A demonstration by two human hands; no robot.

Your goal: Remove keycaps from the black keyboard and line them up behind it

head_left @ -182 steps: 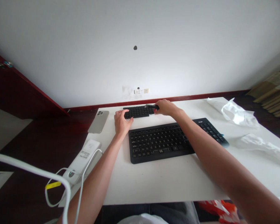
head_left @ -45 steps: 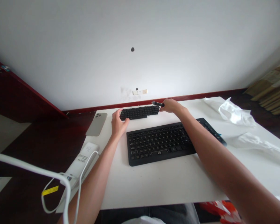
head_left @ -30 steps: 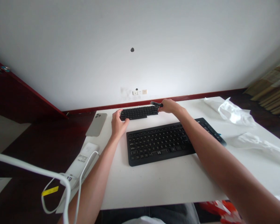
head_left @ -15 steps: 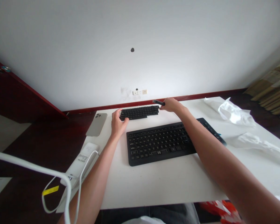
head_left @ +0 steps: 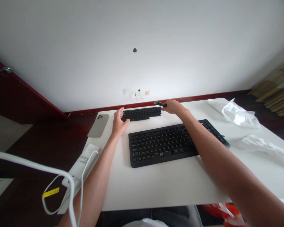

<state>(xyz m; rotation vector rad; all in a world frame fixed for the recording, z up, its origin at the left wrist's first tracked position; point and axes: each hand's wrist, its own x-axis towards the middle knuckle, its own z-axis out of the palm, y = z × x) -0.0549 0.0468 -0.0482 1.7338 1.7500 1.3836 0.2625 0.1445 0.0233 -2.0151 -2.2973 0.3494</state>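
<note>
Closed around a slim black tool [head_left: 160,103], the right hand [head_left: 172,106] is at the far side of the table [head_left: 161,189], just beside the right end of a small black key block [head_left: 142,113]. The tool points left, its tip above the block's back edge; whether it touches the keys cannot be told. The left hand [head_left: 119,124] spans the block's left end, thumb and fingers apart, with the thumb at the front edge; how firmly it grips, if at all, cannot be told. The block lies lengthwise near the back of the table, close to the wall [head_left: 85,63], its front edge stepped toward the right.

Nearer the person, a larger black keyboard [head_left: 161,145] lies slightly askew, its right part crossed by the right forearm. Left of the left hand, a phone [head_left: 98,126] lies back up by the table's left edge, and nearer is a white power strip [head_left: 82,159] with a cord. Closer to the camera, a thick white cable [head_left: 38,165] runs across the lower left, and a yellow tag [head_left: 50,192] hangs on the cord. Two crumpled pieces of white plastic [head_left: 240,113] lie on the right of the table.
</note>
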